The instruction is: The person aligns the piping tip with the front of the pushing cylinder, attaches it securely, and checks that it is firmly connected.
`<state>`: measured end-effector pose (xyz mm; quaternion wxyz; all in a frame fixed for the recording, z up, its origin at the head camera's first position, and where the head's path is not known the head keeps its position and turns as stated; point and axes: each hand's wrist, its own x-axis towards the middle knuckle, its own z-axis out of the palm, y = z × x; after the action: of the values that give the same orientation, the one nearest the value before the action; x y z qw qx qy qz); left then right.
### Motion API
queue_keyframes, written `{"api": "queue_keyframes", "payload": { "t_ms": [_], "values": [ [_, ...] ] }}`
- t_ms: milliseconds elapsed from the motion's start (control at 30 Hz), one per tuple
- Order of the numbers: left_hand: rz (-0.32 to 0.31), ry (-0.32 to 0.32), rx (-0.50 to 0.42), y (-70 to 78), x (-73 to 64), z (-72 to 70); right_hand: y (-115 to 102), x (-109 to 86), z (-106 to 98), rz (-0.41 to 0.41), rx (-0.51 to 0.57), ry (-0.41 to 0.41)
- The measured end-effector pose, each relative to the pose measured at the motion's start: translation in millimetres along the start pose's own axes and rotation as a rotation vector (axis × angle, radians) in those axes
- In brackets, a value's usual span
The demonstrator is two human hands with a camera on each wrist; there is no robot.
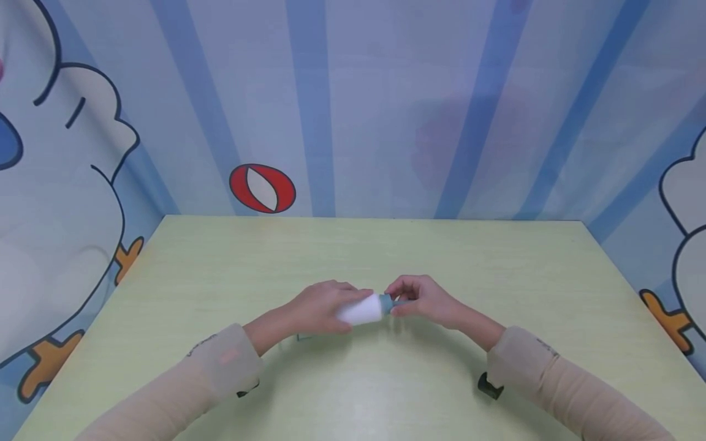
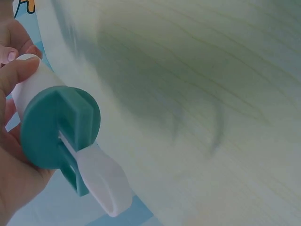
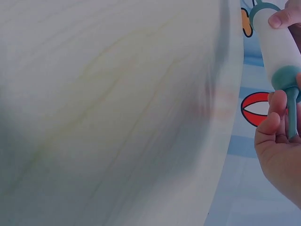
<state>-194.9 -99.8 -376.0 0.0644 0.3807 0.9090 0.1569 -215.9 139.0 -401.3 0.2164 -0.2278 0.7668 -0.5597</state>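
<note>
A white cylinder with teal ends point(image 1: 361, 311) is held level over the table, between both hands; its exact kind cannot be told. My left hand point(image 1: 322, 307) grips the white body, thumb laid along its side. In the left wrist view, a teal disc point(image 2: 37, 134) with a slotted bracket caps the near end, and a white paddle-shaped piece point(image 2: 106, 181) sticks out from the slot. My right hand point(image 1: 430, 300) pinches the thin teal stem point(image 3: 292, 110) at the opposite end, fingertips close to the rounded teal cap point(image 3: 285, 77).
A pale wood-grain table point(image 1: 364, 380) lies under the hands. Behind it rises a blue striped backdrop point(image 1: 380, 110) with a red-and-white oval point(image 1: 239, 187) printed low on it. Cartoon panels flank both sides. Dark straps point(image 1: 489, 387) show at the sleeves.
</note>
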Motion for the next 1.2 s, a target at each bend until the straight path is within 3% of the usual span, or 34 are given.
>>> {"api": "queue_keyframes", "payload": {
  "t_ms": [400, 700, 1000, 1200],
  "values": [
    [-0.042, -0.035, 0.068, 6.0, 1.5, -6.1, 2, 1.1, -2, 0.0, 0.005, -0.043],
    [-0.029, -0.032, 0.216, 10.0, 1.6, -10.4, 2, 0.6, -1, 0.021, 0.036, -0.068],
    [-0.023, -0.005, 0.209, 8.5, 0.7, -11.2, 4, 1.0, -1, -0.009, 0.106, -0.12],
    [-0.016, 0.002, 0.218, 8.1, 0.1, -10.3, 3, 2.3, 2, -0.013, 0.023, -0.024]
  ]
}}
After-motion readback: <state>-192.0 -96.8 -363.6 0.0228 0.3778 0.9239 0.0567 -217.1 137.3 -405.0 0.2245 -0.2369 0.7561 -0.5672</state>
